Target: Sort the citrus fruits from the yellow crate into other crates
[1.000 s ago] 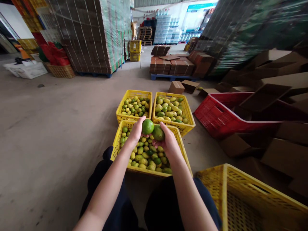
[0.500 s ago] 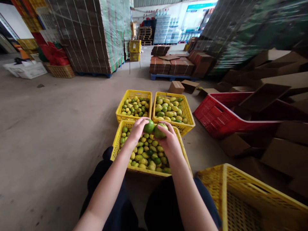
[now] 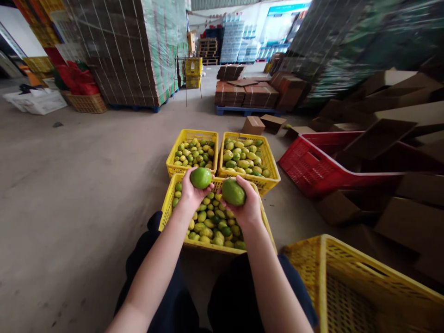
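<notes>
My left hand (image 3: 192,191) is closed around a glossy green lemon (image 3: 201,178), palm turned up, with the fingertips showing below the fruit. A larger, duller green lemon (image 3: 233,192) rests in my right hand (image 3: 249,206), thumb along its right side and fingers curled under it. The two lemons are a little apart. Both hands are above the near yellow crate (image 3: 222,248), which is filled with yellow and green lemons (image 3: 209,223) and partly hidden by my hands and forearms.
Two yellow crates of similar fruit, one left (image 3: 169,163) and one right (image 3: 274,176), stand just beyond. On the right are a red crate (image 3: 308,162) with cardboard boxes and another yellow crate (image 3: 324,277). Flattened cartons (image 3: 260,96) lie on a blue pallet behind.
My hands have moved slightly apart and turned palms upward, so more of both lemons shows. The crates and fruit below look unchanged.
</notes>
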Available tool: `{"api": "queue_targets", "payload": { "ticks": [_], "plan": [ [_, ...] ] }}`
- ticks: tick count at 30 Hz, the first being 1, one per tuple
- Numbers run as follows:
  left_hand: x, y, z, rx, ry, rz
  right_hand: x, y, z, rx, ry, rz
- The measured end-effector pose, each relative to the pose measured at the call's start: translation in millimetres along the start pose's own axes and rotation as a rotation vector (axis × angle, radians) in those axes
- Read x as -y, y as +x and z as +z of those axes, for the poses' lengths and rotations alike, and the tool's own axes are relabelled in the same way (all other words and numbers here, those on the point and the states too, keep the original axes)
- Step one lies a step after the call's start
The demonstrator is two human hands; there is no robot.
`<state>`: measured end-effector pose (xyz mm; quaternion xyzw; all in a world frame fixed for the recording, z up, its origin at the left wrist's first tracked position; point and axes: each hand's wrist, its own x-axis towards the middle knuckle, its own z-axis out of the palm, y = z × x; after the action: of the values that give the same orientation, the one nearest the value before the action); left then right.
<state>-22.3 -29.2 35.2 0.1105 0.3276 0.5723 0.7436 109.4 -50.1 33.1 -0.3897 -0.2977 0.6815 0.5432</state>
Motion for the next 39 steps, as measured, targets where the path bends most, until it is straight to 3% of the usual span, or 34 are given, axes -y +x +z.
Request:
{"api": "queue_targets", "payload": {
  "ticks": [3,7,11,17,25,39],
  "plan": [
    [0,-1,-0.7,-0.02,-0.222,-0.053,0,-2,4,0.029,0.06,-0.045],
    [4,1,-0.3,-0.013,-0.389,-0.014,2,-2,2,0.033,0.197,-0.027],
    [7,3,-3.2,0.065,-0.362,0.08,2,3,-7,0.022,0.363,0.039],
    [7,-1,-4.0,0.069,-0.358,0.096,0,8,-11,0.006,0.482,0.129],
    [6,-6,-1.0,0.071,-0.28,0.151,1,5,-11,0.033,0.433,0.065],
    [11,11,-1.3,-0.059,-0.412,0.096,-7,15,-10,-0.253,0.509,0.113]
  ]
}}
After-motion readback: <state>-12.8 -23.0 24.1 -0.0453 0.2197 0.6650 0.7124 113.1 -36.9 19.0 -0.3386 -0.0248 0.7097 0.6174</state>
